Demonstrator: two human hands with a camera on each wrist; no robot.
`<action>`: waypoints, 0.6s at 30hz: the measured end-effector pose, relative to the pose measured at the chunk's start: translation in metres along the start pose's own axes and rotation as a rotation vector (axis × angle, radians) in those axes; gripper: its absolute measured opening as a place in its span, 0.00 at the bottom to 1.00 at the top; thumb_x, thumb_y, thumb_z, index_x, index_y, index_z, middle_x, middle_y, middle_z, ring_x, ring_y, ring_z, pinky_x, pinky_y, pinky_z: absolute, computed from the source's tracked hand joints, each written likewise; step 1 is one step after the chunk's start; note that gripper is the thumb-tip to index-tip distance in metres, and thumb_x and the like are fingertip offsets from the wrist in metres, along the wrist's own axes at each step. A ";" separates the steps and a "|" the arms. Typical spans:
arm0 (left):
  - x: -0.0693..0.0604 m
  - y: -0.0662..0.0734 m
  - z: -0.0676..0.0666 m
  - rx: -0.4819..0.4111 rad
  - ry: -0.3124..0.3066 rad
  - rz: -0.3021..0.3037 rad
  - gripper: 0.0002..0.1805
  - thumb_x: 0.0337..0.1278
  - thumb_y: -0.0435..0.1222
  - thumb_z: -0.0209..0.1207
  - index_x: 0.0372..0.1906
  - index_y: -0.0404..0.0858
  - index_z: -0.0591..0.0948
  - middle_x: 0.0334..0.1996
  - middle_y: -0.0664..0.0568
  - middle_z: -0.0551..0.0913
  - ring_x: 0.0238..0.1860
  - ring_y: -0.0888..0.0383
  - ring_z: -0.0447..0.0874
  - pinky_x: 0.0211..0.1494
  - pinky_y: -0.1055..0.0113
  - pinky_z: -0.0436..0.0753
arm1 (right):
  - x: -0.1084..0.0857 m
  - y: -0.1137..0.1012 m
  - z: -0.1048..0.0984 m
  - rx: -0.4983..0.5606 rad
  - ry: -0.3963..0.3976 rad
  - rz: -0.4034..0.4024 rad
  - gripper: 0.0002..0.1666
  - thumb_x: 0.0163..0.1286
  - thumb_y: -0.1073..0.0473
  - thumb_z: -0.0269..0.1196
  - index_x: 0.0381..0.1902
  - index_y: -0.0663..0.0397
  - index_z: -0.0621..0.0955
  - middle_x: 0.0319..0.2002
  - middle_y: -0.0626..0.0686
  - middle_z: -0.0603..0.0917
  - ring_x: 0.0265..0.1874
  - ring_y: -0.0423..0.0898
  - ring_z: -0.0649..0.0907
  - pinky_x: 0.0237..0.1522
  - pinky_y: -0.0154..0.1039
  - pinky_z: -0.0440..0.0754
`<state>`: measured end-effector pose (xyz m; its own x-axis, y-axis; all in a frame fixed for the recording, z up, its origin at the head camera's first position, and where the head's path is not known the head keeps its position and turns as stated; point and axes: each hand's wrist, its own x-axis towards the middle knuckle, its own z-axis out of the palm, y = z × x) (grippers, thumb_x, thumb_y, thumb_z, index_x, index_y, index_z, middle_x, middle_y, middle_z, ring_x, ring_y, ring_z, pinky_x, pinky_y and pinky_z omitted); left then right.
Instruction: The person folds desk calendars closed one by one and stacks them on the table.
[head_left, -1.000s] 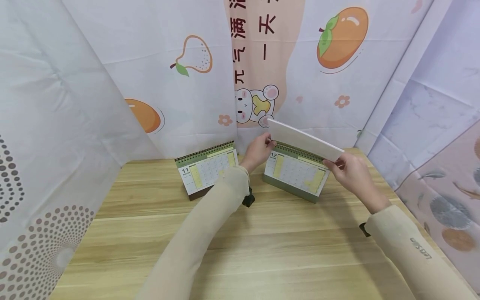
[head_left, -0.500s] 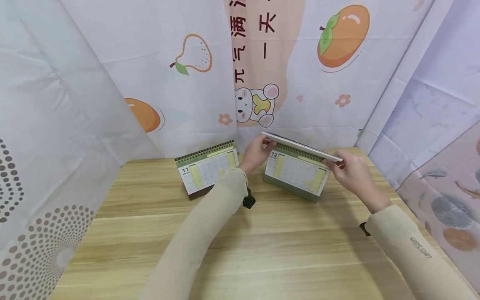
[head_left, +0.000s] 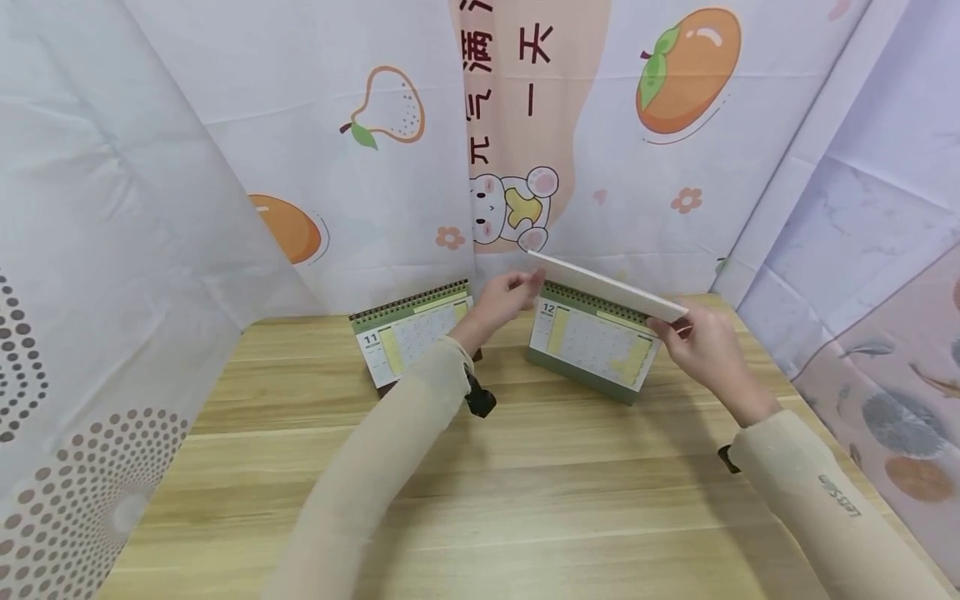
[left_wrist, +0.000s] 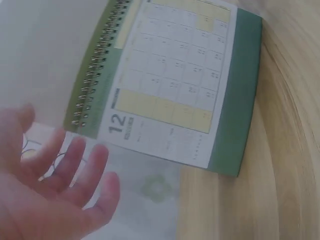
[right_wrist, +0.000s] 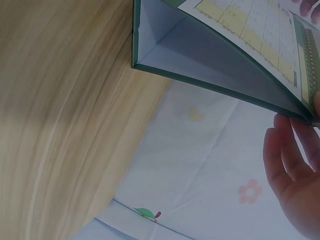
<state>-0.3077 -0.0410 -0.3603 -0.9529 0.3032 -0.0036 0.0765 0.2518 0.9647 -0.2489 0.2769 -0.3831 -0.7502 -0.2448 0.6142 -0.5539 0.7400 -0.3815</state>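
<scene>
On the right of the head view a green-based desk calendar stands like a tent, its page marked 12. A stack of white pages tilts up from its spiral binding. My right hand pinches the pages' right end by the binding; in the right wrist view, several fingers of that hand lie behind the calendar's top edge. My left hand is near the calendar's upper left corner. The left wrist view shows this hand with fingers relaxed and apart, nothing held; whether the thumb touches the pages I cannot tell.
A second desk calendar, showing 11, stands to the left, partly hidden by the left arm. Both calendars are on a wooden table. A printed curtain hangs close behind the table's far edge.
The raised pages tipped down flatter, then rose a little again. My left hand has come off their left end and shifted left. My right hand keeps its grip in the same place.
</scene>
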 end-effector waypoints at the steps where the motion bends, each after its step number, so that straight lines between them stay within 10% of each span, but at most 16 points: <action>1: -0.001 0.002 -0.002 -0.011 -0.026 -0.015 0.36 0.71 0.64 0.48 0.59 0.37 0.79 0.54 0.47 0.82 0.57 0.44 0.82 0.63 0.52 0.77 | 0.000 0.000 0.000 0.007 -0.007 0.011 0.08 0.65 0.68 0.71 0.39 0.66 0.83 0.27 0.60 0.86 0.24 0.55 0.86 0.27 0.18 0.74; 7: -0.004 0.010 -0.010 -0.208 -0.185 -0.059 0.38 0.76 0.63 0.39 0.62 0.33 0.76 0.56 0.41 0.81 0.53 0.47 0.83 0.62 0.51 0.76 | 0.003 0.000 -0.005 0.023 -0.054 0.027 0.07 0.67 0.67 0.69 0.41 0.65 0.84 0.27 0.59 0.86 0.25 0.55 0.86 0.27 0.26 0.80; 18: -0.015 0.019 -0.023 -0.317 -0.250 -0.064 0.40 0.78 0.60 0.38 0.65 0.27 0.71 0.55 0.39 0.80 0.55 0.42 0.80 0.56 0.57 0.78 | 0.012 -0.010 -0.026 -0.018 -0.229 0.009 0.06 0.66 0.69 0.69 0.41 0.60 0.84 0.33 0.57 0.88 0.31 0.54 0.87 0.31 0.50 0.86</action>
<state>-0.2991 -0.0615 -0.3359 -0.8490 0.5201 -0.0929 -0.1123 -0.0059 0.9937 -0.2430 0.2828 -0.3537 -0.8186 -0.3723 0.4373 -0.5417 0.7535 -0.3725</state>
